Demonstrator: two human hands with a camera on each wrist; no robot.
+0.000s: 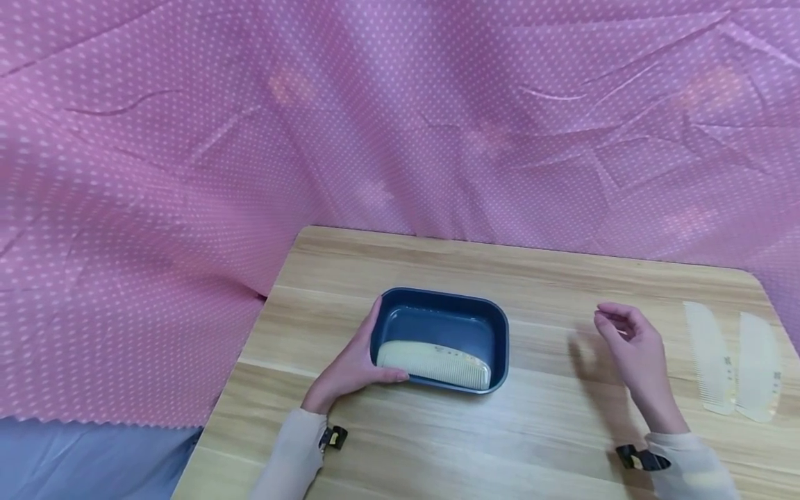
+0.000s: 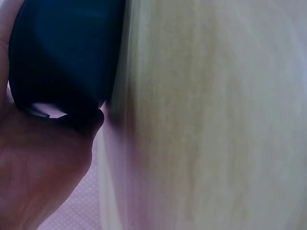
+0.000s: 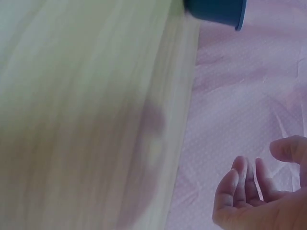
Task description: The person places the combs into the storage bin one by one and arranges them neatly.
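Observation:
A dark blue rectangular tray stands on the wooden table. Inside it, along the near wall, lies a pale cream comb with its teeth toward the near side. My left hand grips the tray's near left corner, thumb along the front rim and fingers against the left wall. In the left wrist view that hand wraps the end of the dark tray. Between the tray and two more combs, my right hand hovers above the table, its fingers loosely bent around nothing.
Two pale combs, a left one and a right one, lie side by side near the table's right edge. A pink dotted cloth hangs behind the wooden table and down its left side.

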